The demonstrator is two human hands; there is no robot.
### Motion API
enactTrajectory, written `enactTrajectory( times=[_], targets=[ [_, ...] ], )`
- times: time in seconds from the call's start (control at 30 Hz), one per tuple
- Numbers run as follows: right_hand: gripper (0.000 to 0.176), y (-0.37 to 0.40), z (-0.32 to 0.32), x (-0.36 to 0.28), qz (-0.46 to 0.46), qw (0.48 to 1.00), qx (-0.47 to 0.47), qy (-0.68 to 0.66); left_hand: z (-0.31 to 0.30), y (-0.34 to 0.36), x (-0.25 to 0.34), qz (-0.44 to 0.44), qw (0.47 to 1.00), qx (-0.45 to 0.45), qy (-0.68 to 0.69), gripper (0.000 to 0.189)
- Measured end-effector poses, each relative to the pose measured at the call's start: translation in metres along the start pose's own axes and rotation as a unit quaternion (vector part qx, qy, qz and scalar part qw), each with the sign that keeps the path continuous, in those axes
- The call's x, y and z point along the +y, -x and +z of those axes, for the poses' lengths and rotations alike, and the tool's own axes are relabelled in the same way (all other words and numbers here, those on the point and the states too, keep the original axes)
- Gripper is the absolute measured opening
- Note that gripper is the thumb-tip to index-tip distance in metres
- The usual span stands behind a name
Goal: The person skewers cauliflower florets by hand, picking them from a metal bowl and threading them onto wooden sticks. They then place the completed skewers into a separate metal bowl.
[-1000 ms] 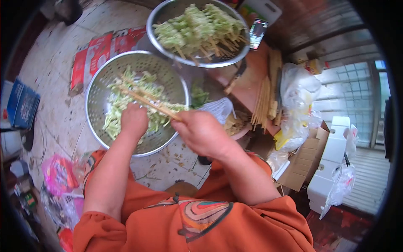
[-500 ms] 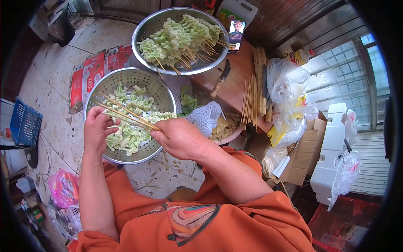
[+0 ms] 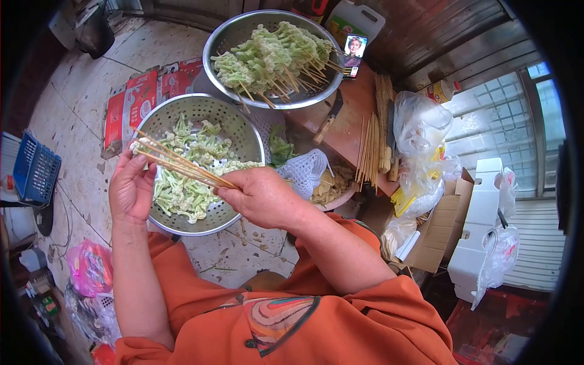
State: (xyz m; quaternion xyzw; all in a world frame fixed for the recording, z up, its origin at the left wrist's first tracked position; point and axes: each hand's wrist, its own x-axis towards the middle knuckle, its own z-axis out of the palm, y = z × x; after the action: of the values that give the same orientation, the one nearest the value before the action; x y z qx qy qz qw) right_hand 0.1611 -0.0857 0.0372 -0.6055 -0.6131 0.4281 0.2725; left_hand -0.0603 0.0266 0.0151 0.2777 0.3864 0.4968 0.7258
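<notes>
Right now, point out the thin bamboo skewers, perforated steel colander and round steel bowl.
thin bamboo skewers [image 3: 182, 169], head view, mid-shafts.
perforated steel colander [image 3: 238, 126], head view, bare inner wall.
round steel bowl [image 3: 222, 33], head view, left inner wall.

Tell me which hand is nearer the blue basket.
Left. The left hand sits by the colander's left rim, toward the blue basket; the right hand, holding skewers, is across the colander, farther away.

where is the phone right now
In the head view the phone stands near the top, right of centre, just past the right rim of the steel bowl of skewered cauliflower, below a plastic jug.
</notes>
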Motion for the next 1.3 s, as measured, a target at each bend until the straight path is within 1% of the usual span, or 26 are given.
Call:
enactTrajectory(
  times=[0.07, 0.13, 0.17, 0.2, 0.27, 0.3, 0.37, 0.4, 0.47, 0.53, 0.6, 0.77, 0.83, 0.97, 1.07, 1.17, 1.23, 1.3],
  targets=[
    [0.021, 0.001, -0.002, 0.0, 0.022, 1.0, 0.006, -0.009, -0.005, -0.008, -0.005, -0.013, 1.0, -0.001, 0.026, 0.031],
    [0.021, 0.003, -0.004, 0.0, 0.025, 0.999, 0.013, -0.022, -0.012, -0.018, -0.006, -0.048, 0.998, -0.033, 0.02, 0.035],
    [0.022, 0.003, -0.005, -0.001, 0.025, 0.999, 0.025, -0.038, 0.002, -0.016, -0.004, -0.045, 0.999, -0.01, 0.024, 0.031],
    [0.022, 0.003, -0.006, -0.001, 0.02, 0.999, 0.018, -0.043, 0.007, -0.017, -0.006, -0.04, 0.999, -0.001, 0.02, 0.031],
    [0.02, 0.002, -0.007, -0.001, 0.063, 0.995, 0.029, -0.066, 0.006, -0.02, -0.007, -0.043, 0.998, -0.045, 0.021, 0.032],
    [0.02, 0.002, -0.007, 0.0, 0.056, 0.995, 0.019, -0.076, 0.007, -0.02, -0.005, -0.036, 0.999, -0.034, 0.013, 0.032],
    [0.019, 0.004, -0.008, 0.001, 0.06, 0.993, 0.042, -0.09, 0.01, -0.02, -0.003, -0.041, 0.998, -0.034, 0.031, 0.033],
    [0.019, 0.005, -0.01, -0.002, 0.055, 0.993, 0.034, -0.095, 0.009, -0.02, -0.002, -0.036, 0.999, -0.025, 0.026, 0.033],
    [0.018, 0.007, -0.015, -0.009, 0.149, 0.976, 0.019, -0.159, 0.008, -0.02, -0.003, -0.04, 0.999, -0.021, 0.014, 0.032],
    [0.018, 0.008, -0.013, -0.005, 0.138, 0.976, 0.022, -0.166, 0.013, -0.016, -0.001, -0.049, 0.999, -0.006, 0.0, 0.034],
    [0.018, 0.009, -0.012, -0.002, 0.099, 0.986, 0.034, -0.128, 0.017, -0.015, -0.002, -0.05, 0.999, -0.012, -0.003, 0.037],
    [0.018, 0.008, -0.015, -0.006, 0.106, 0.986, 0.037, -0.122, 0.019, -0.018, -0.004, -0.043, 0.999, -0.023, -0.015, 0.036],
    [0.018, 0.008, -0.017, -0.008, 0.115, 0.984, 0.036, -0.13, 0.018, -0.02, -0.006, -0.043, 0.998, -0.042, -0.012, 0.034],
    [0.017, 0.009, -0.016, -0.004, 0.107, 0.986, 0.043, -0.12, 0.023, -0.018, -0.005, -0.05, 0.998, -0.035, -0.008, 0.034],
    [0.017, 0.01, -0.016, -0.001, 0.106, 0.986, 0.044, -0.121, 0.026, -0.016, -0.004, -0.054, 0.997, -0.029, -0.037, 0.031],
    [0.017, 0.011, -0.017, 0.0, 0.105, 0.984, 0.051, -0.135, 0.026, -0.015, -0.004, -0.066, 0.995, -0.037, -0.072, 0.032],
    [0.016, 0.012, -0.02, -0.004, 0.129, 0.983, 0.046, -0.12, 0.026, -0.016, -0.003, -0.071, 0.991, -0.049, -0.099, 0.033],
    [0.016, 0.012, -0.019, 0.0, 0.123, 0.984, 0.049, -0.117, 0.027, -0.015, -0.002, -0.08, 0.99, -0.051, -0.107, 0.034]
  ],
)
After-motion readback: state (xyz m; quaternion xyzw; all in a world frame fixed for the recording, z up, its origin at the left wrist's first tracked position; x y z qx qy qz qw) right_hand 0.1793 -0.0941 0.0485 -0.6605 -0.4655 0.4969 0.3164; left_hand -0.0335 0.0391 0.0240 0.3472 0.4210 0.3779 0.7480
